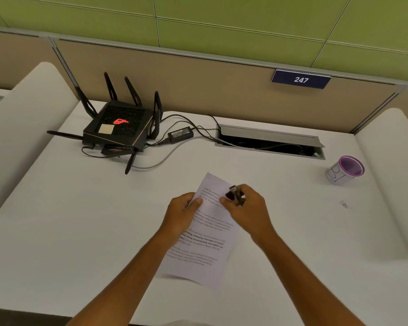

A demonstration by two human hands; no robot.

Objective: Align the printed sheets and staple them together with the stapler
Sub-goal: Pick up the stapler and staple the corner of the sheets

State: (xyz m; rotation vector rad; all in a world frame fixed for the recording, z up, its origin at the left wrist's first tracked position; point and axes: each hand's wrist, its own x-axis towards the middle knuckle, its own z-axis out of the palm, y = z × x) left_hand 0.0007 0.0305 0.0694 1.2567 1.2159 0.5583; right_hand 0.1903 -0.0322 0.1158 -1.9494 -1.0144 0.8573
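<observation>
The printed sheets [205, 245] are held tilted above the white desk [80, 220], text facing up, top end pointing away from me. My left hand [181, 215] grips their left edge near the top, thumb on the page. My right hand [247, 208] is closed on a small dark stapler [233, 195] at the sheets' upper right edge. The stapler's metal tip pokes out past my fingers; whether its jaws are around the paper is hidden.
A black router [118, 130] with antennas, its power brick [180, 134] and cables lie at the back left. An open cable hatch [269, 142] is set in the desk at the back. A purple-rimmed cup [344, 170] stands at the right. Partition walls enclose the desk.
</observation>
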